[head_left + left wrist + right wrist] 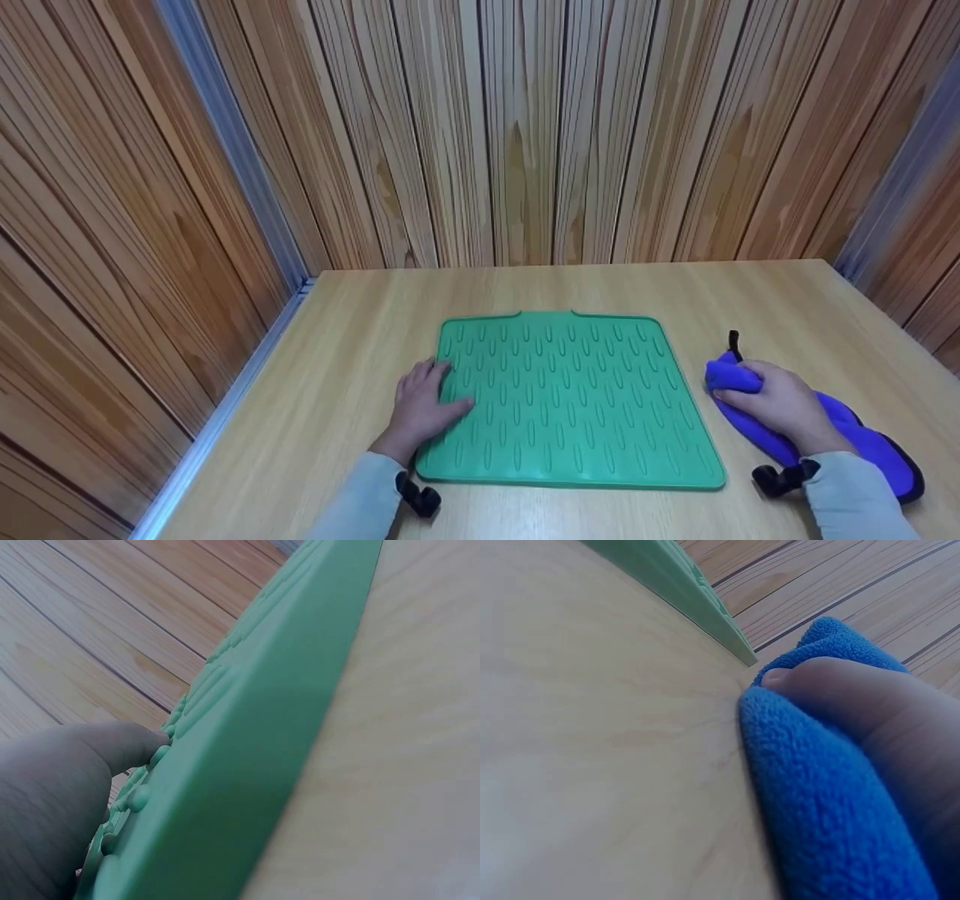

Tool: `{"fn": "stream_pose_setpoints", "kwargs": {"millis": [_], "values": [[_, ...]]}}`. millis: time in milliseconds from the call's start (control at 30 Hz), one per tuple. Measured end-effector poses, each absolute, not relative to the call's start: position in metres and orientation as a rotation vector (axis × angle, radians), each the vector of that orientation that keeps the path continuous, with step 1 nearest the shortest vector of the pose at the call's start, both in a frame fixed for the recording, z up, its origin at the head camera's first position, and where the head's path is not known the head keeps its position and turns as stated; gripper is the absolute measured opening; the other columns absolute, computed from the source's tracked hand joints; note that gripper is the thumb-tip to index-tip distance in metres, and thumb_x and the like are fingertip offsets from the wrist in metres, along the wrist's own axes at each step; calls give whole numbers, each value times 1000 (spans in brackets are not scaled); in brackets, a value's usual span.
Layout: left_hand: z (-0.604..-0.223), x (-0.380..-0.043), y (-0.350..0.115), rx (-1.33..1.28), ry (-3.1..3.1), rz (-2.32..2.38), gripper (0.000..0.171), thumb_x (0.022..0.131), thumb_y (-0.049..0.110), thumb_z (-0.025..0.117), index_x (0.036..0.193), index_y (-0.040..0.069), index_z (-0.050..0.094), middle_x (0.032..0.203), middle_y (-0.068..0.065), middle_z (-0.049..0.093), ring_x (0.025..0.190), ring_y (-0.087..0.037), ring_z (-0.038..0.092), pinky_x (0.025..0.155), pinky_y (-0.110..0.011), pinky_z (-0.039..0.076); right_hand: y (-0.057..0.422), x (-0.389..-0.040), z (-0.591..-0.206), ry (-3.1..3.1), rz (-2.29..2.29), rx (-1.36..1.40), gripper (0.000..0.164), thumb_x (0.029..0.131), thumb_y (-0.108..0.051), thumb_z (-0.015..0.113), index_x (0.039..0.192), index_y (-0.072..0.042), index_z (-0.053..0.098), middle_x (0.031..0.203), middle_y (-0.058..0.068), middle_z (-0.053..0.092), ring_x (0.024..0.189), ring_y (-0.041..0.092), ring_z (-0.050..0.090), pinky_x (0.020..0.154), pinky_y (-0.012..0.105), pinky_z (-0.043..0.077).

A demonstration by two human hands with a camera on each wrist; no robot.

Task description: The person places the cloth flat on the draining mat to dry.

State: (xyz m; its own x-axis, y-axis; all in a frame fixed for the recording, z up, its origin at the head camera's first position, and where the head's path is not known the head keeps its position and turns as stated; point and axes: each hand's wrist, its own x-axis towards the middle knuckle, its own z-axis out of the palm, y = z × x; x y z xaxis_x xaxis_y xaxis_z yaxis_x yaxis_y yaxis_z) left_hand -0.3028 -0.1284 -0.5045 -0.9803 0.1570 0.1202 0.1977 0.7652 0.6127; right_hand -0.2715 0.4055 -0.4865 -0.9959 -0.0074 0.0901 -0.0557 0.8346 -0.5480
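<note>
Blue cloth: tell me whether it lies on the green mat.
No, the right hand grips the blue cloth to the right of the green mat, with table showing between them.

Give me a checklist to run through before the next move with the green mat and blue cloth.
1. Mat lying flat on the table: ok.
2. Left hand on the mat: ok, at its left edge, thumb on the ridged top.
3. Right hand gripping the cloth: ok.
4. Cloth spread flat: not ok, bunched at the grip.
5. Cloth touching the mat: not ok, it is apart, to the right.
6. Mat's underside clean: cannot tell, hidden.
</note>
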Motion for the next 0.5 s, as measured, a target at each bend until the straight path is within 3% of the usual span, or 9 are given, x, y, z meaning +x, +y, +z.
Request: {"fn": "stream_pose_setpoints", "kwargs": {"millis": [300,500], "values": [[-503,-301,-128,-285,-2894,-1024,79,87,47,73,151,9,45,160,-21,31,150,-42,19,120,-58,9,408,-273,-483,-2893,881,75,48,91,-53,70,108,-8,61,106,14,67,94,30,61,75,40,44],[-504,-302,-128,-282,-2885,-1025,79,86,46,73,150,9,46,160,-20,32,150,-41,19,120,-59,8,409,-272,-476,-2857,920,113,59,95,-50,67,133,-6,56,130,30,60,114,48,58,86,57,46]]}}
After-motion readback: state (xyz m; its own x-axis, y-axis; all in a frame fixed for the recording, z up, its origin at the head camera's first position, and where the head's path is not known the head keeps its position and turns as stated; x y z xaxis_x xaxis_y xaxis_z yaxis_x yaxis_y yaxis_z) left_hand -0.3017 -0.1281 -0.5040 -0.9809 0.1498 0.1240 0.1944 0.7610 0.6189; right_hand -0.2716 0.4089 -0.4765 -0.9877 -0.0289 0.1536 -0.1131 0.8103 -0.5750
